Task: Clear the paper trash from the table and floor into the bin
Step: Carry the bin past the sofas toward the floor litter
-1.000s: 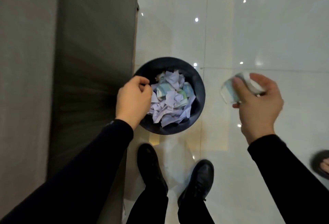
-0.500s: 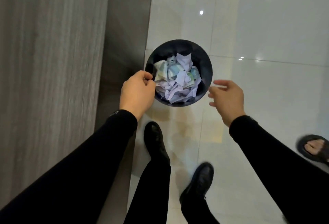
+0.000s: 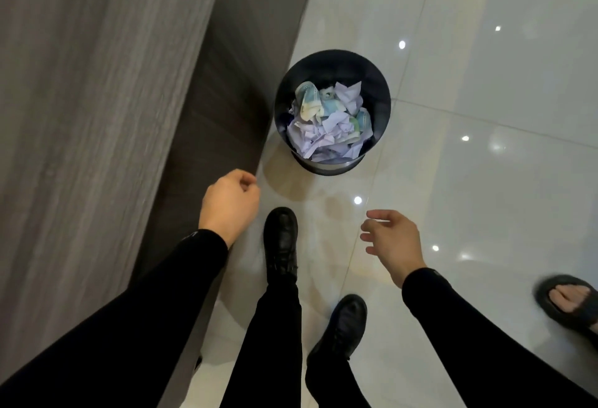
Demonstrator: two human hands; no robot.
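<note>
**Bin standing full beside the table**

Glossy white tiles (image 3: 485, 83) are reflecting ceiling lights. The round black bin (image 3: 382, 106) is standing upright, mouth up, just beside the grey table (image 3: 97, 83), crumpled paper (image 3: 326, 126) filling it. The left hand (image 3: 229, 205) is curling loosely, empty; the right hand (image 3: 393, 241) is hanging open. A sandalled foot (image 3: 571, 304) is standing nearby.

Left hand (image 3: 230, 206): fingers loosely curled, empty, arm extended forward in black sleeve. Right hand (image 3: 393, 239): fingers spread and slightly bent, empty, palm facing left.
</note>
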